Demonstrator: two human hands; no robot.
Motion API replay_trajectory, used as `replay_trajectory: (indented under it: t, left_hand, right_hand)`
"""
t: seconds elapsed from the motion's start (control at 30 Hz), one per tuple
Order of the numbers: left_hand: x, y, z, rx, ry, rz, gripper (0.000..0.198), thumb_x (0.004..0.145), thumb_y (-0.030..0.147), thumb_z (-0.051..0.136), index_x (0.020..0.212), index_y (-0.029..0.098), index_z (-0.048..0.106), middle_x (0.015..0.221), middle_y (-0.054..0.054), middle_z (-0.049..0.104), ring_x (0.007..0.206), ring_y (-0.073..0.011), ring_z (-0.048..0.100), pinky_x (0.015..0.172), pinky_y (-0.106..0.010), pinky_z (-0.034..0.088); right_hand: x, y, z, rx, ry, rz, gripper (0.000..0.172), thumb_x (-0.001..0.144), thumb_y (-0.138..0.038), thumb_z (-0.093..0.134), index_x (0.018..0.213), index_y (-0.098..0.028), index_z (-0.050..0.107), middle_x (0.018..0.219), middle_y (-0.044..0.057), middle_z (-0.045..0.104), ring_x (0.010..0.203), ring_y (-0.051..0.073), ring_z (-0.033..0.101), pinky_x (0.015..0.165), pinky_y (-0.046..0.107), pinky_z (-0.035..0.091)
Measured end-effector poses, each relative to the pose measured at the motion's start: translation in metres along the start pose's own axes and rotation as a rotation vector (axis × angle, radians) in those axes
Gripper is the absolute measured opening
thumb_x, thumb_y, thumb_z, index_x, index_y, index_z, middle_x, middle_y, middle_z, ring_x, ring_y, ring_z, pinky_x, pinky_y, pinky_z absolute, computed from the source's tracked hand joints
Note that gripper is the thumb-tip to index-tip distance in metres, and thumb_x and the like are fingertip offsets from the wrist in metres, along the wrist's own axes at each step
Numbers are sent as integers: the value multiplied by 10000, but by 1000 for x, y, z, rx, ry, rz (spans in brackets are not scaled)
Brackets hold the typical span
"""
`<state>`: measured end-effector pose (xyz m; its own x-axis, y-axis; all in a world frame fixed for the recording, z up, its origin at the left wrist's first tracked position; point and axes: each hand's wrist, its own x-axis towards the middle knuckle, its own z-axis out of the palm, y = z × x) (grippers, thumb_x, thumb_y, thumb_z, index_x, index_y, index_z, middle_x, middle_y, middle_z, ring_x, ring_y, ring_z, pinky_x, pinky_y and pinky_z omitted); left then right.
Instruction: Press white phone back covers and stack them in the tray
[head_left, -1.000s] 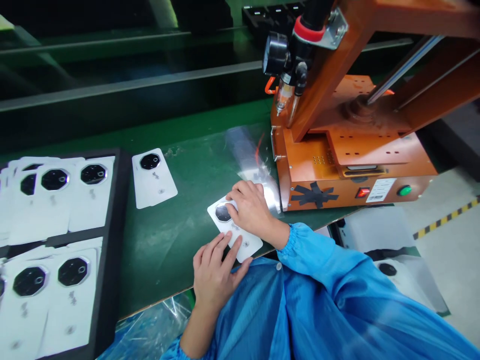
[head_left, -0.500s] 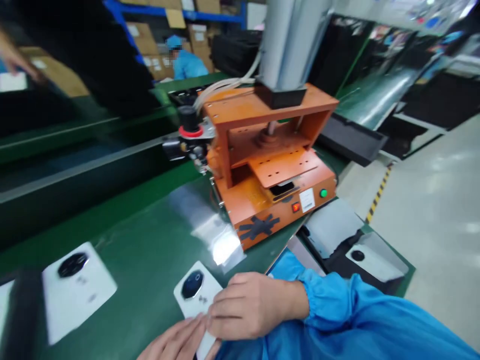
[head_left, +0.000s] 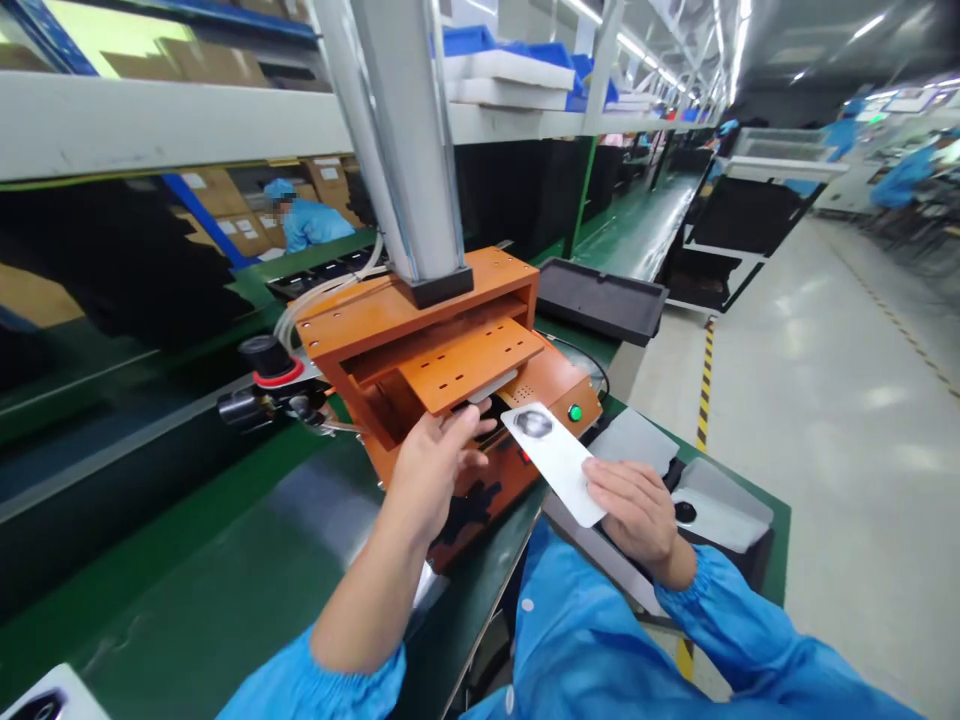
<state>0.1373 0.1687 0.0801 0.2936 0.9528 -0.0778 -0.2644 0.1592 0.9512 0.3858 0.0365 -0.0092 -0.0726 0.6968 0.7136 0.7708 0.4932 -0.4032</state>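
A white phone (head_left: 564, 470) with a round dark camera area is in my right hand (head_left: 636, 508), which grips it by its near end. The phone is tilted in front of the orange press machine (head_left: 420, 325), its camera end towards the press. My left hand (head_left: 441, 455) reaches to the press opening, just under the front edge of the orange plate (head_left: 476, 362). Its fingers are apart beside a dark recess, partly hidden by the plate. A green button (head_left: 575, 412) glows on the press front, to the right.
Another white phone (head_left: 60, 698) lies at the lower left of the green table (head_left: 202, 580). To my right, a white phone (head_left: 724, 512) rests by clear film. A black tray (head_left: 600, 297) sits behind the press. Hoses and a regulator (head_left: 274, 375) stick out at its left.
The view has swung right and up. Both hands were together on the phone over the table; now my right hand alone carries it at the press, and my left hand has moved to the opening.
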Motion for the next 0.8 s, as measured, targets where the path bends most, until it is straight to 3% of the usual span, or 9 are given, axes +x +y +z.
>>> replay_trajectory:
  t: [0.07, 0.17, 0.27, 0.33, 0.47, 0.53, 0.6, 0.7, 0.8]
  left_hand:
    - [21, -2, 18, -104, 66, 37, 607, 698, 415, 842, 1210, 168, 629, 1362, -171, 646, 1091, -272, 687, 572, -216, 489]
    - [41, -6, 35, -148, 245, 97, 564, 631, 326, 836, 1144, 174, 658, 1288, -134, 678, 1021, -236, 680, 588, -221, 480]
    - [35, -13, 36, -142, 326, 79, 479, 637, 304, 782, 1085, 173, 675, 1184, -103, 707, 923, -194, 665, 588, -222, 466]
    - [9, -21, 26, -130, 297, 55, 444, 671, 307, 758, 1087, 172, 685, 1129, -86, 721, 899, -182, 661, 624, -232, 480]
    - [-82, -47, -11, 101, 231, -51, 425, 843, 462, 695, 1189, 216, 685, 1090, -51, 741, 921, -194, 672, 782, -276, 526]
    - [-126, -59, -31, 348, 257, -106, 427, 889, 561, 633, 1135, 219, 706, 963, -40, 744, 822, -197, 661, 713, -266, 509]
    - [-157, -66, -45, 555, 183, -150, 429, 930, 599, 557, 1070, 224, 711, 842, -21, 714, 709, -185, 620, 632, -259, 466]
    - [-180, -73, -54, 680, 66, -143, 387, 987, 548, 475, 987, 228, 691, 755, -6, 650, 655, -171, 577, 608, -252, 430]
    - [-183, -82, -55, 702, 36, -80, 328, 1013, 461, 458, 896, 221, 648, 741, -7, 601, 666, -164, 563, 628, -244, 434]
  right_hand:
    - [6, 2, 3, -117, 109, -186, 508, 909, -117, 626, 1287, -457, 638, 1192, 86, 760, 1119, 235, 730, 808, 448, 581]
    - [19, 9, 12, -129, 148, -253, 470, 951, -71, 555, 1288, -381, 659, 1188, 104, 762, 1173, 208, 707, 843, 411, 574]
    - [37, 26, 31, -149, 155, -313, 383, 993, -104, 506, 1241, -333, 687, 1221, 68, 755, 1200, 200, 697, 889, 400, 578]
    - [53, 38, 48, -175, 186, -386, 355, 1000, -118, 502, 1263, -283, 674, 1219, 63, 758, 1197, 199, 700, 890, 384, 587]
    - [94, 52, 79, -115, 126, -516, 349, 1030, -139, 461, 1321, -209, 639, 1258, 91, 740, 1273, 197, 653, 954, 367, 588]
    - [113, 54, 92, -76, 31, -548, 343, 1045, -149, 425, 1307, -186, 643, 1297, 107, 718, 1298, 200, 634, 999, 377, 582]
    - [128, 54, 103, -58, -87, -551, 342, 1053, -150, 396, 1270, -174, 659, 1294, 112, 718, 1274, 200, 649, 1015, 388, 584]
    - [139, 53, 112, -44, -227, -500, 336, 1051, -141, 393, 1228, -177, 676, 1270, 102, 728, 1223, 195, 676, 1019, 401, 590]
    - [141, 50, 111, -43, -296, -439, 335, 1035, -121, 407, 1215, -175, 684, 1266, 105, 727, 1200, 201, 685, 1019, 415, 592]
